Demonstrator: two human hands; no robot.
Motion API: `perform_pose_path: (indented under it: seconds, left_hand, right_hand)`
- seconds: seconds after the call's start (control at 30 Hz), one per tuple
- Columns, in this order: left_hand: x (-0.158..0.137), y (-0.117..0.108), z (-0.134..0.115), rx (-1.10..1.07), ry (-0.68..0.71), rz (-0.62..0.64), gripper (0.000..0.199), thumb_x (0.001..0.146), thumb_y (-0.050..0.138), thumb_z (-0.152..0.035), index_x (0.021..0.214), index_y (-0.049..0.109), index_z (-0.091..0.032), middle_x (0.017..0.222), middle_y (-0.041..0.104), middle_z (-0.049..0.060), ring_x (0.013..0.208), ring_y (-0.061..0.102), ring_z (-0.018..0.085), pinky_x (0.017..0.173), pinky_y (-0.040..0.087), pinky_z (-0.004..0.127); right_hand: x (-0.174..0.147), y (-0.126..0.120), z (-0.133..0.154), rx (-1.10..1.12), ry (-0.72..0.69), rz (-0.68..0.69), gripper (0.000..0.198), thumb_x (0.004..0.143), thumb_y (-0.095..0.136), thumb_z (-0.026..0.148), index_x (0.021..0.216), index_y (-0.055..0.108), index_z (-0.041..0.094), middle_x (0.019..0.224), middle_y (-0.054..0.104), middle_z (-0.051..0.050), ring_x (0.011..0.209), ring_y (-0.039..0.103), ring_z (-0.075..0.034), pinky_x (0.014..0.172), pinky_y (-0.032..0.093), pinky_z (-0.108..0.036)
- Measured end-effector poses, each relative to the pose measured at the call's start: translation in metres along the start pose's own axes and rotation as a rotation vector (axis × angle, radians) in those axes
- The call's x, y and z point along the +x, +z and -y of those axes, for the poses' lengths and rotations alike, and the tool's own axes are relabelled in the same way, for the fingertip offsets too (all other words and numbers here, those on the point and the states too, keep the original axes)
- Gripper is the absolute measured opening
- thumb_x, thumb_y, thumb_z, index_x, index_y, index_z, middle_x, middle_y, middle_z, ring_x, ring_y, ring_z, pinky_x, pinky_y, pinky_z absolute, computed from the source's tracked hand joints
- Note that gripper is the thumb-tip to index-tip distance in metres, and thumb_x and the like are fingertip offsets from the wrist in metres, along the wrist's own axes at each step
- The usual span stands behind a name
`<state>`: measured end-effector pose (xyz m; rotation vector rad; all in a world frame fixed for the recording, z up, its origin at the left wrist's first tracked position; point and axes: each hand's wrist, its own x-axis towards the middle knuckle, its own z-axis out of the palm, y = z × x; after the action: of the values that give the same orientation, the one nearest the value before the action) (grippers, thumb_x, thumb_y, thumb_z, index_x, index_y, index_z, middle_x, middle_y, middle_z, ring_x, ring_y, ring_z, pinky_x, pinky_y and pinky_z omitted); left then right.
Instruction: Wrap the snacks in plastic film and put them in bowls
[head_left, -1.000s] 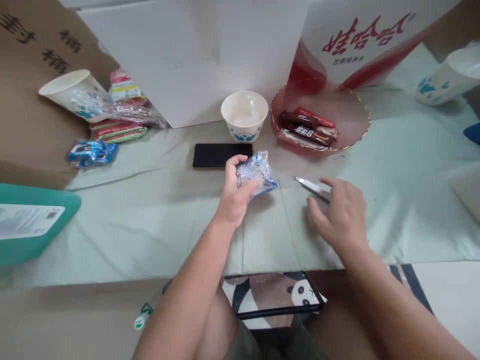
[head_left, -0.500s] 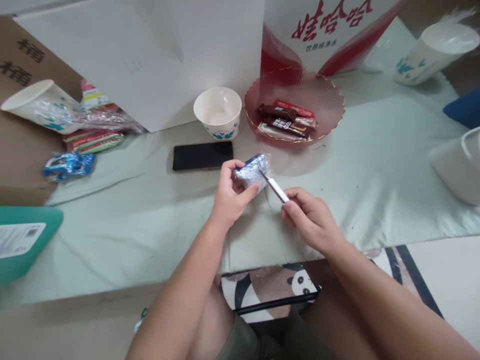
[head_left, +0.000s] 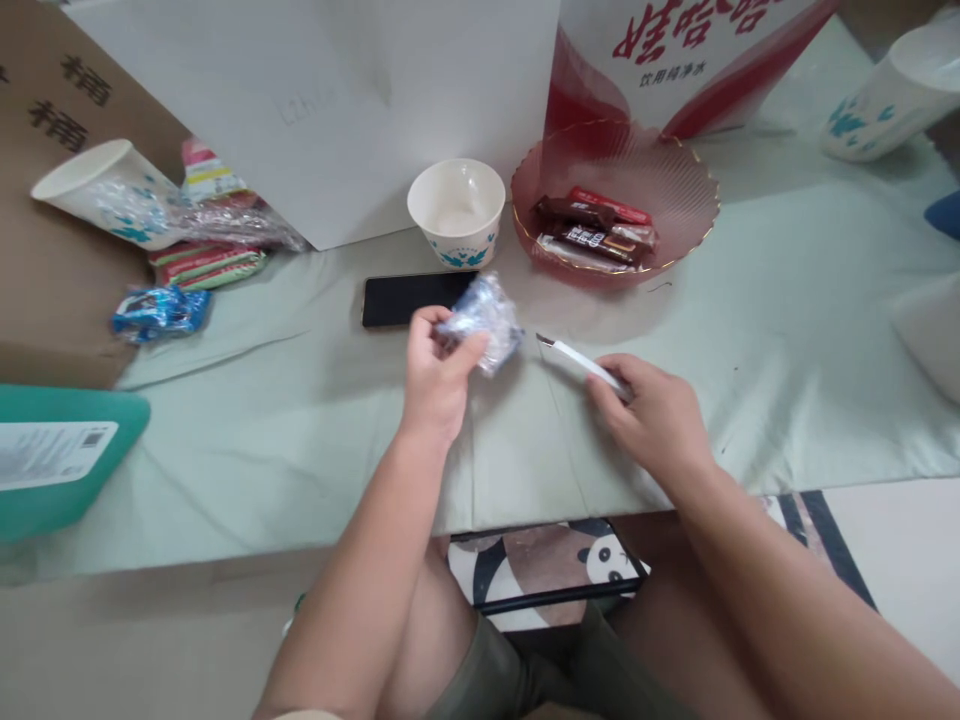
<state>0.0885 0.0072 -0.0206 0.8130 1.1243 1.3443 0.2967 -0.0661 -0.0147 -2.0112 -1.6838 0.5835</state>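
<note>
Pinched between the thumb and fingers of my left hand (head_left: 440, 375) is a small clear plastic packet (head_left: 486, 325) with blue inside, slightly blurred; I cannot make out its contents. My right hand (head_left: 656, 410) grips a white utility knife (head_left: 589, 366), its dark blade pointing left toward the packet with a gap between them. Behind my left hand lies a black phone (head_left: 405, 298), its right end partly covered by the packet. A white paper bowl (head_left: 457, 205) with blue leaves stands just beyond.
A pink ribbed bowl (head_left: 686, 225) holds several wrapped snack bars. White boxes stand along the back. At left are a tilted paper cup (head_left: 105, 195), blue wrapped packets (head_left: 161, 312) and a green container (head_left: 112, 450). Another paper cup (head_left: 892, 95) leans at far right.
The knife tip has come away from the packet as my right hand drew right. My left hand has turned the packet. The whole view has shifted slightly.
</note>
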Motion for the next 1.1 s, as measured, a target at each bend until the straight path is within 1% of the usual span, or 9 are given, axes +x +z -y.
perform_pose_path:
  seconds: [0.1,0.23,0.3,0.4,0.47,0.53,0.63,0.8,1.1]
  left_hand:
    - [-0.015,0.009,0.005,0.416,0.008,0.120,0.040,0.064,0.081,-0.027,0.083,0.045,-0.023,0.071,0.047,-0.006,0.061,0.044,0.009,0.058,0.038,0.024]
    - [-0.031,0.017,0.002,0.843,0.208,0.200,0.032,0.074,0.071,-0.029,0.069,0.040,-0.021,0.074,0.045,-0.003,0.069,0.044,0.013,0.069,0.038,0.029]
    - [-0.033,0.016,0.000,0.849,0.248,0.254,0.031,0.081,0.064,-0.030,0.065,0.040,-0.021,0.077,0.047,-0.001,0.072,0.047,0.014,0.071,0.039,0.031]
    - [-0.031,0.012,0.003,0.792,0.276,0.340,0.029,0.084,0.060,-0.029,0.063,0.041,-0.020,0.079,0.049,0.000,0.070,0.049,0.013,0.070,0.041,0.030]
    - [-0.028,0.011,0.006,0.773,0.289,0.365,0.030,0.084,0.060,-0.027,0.062,0.040,-0.021,0.076,0.046,0.000,0.066,0.046,0.012,0.066,0.041,0.029]
    - [-0.026,0.010,0.008,0.785,0.301,0.325,0.028,0.083,0.061,-0.025,0.064,0.040,-0.021,0.075,0.046,-0.001,0.065,0.047,0.012,0.066,0.042,0.029]
    - [-0.023,0.011,0.010,0.816,0.352,0.245,0.014,0.081,0.064,-0.021,0.079,0.051,-0.022,0.088,0.054,0.002,0.079,0.056,0.015,0.077,0.049,0.030]
    - [-0.019,0.009,0.007,0.893,0.377,0.443,0.032,0.078,0.075,-0.026,0.106,0.061,-0.022,0.119,0.062,0.007,0.115,0.060,0.023,0.105,0.048,0.038]
    - [-0.017,0.003,0.008,0.866,0.297,0.337,0.026,0.081,0.073,-0.023,0.105,0.063,-0.023,0.110,0.065,0.005,0.095,0.062,0.018,0.084,0.052,0.032]
  right_hand:
    - [0.008,0.002,-0.017,-0.131,-0.038,-0.124,0.030,0.090,0.053,0.040,0.101,0.074,0.022,0.094,0.076,-0.011,0.082,0.067,-0.029,0.070,0.045,-0.037]
    - [0.010,0.005,-0.025,-0.191,-0.185,-0.320,0.025,0.089,0.057,0.034,0.103,0.073,0.021,0.099,0.072,-0.014,0.094,0.065,-0.032,0.082,0.049,-0.046]
    - [0.006,0.010,-0.018,-0.073,-0.294,-0.317,0.025,0.089,0.058,0.032,0.108,0.071,0.021,0.104,0.069,-0.013,0.095,0.066,-0.030,0.084,0.052,-0.045]
    - [-0.001,0.019,-0.003,0.110,-0.478,-0.167,0.036,0.088,0.065,0.038,0.121,0.065,0.023,0.114,0.067,-0.012,0.102,0.067,-0.028,0.088,0.055,-0.044]
    - [-0.004,0.025,0.003,0.143,-0.516,-0.126,0.045,0.085,0.069,0.041,0.126,0.062,0.024,0.120,0.065,-0.012,0.110,0.065,-0.030,0.092,0.055,-0.045]
    - [-0.004,0.027,0.005,0.165,-0.472,-0.151,0.036,0.086,0.070,0.036,0.119,0.064,0.024,0.115,0.066,-0.011,0.109,0.065,-0.029,0.091,0.055,-0.044]
    - [-0.002,0.024,0.003,0.244,-0.383,-0.145,0.009,0.090,0.063,0.027,0.097,0.067,0.025,0.094,0.068,-0.005,0.088,0.066,-0.022,0.079,0.053,-0.037]
    - [0.000,0.017,-0.002,0.277,-0.333,-0.162,0.010,0.088,0.060,0.018,0.090,0.067,0.025,0.087,0.068,-0.002,0.080,0.064,-0.020,0.073,0.049,-0.034]
    - [0.002,0.018,-0.012,0.154,-0.240,-0.235,0.024,0.084,0.055,0.012,0.094,0.071,0.027,0.096,0.066,-0.005,0.086,0.064,-0.022,0.076,0.051,-0.038]
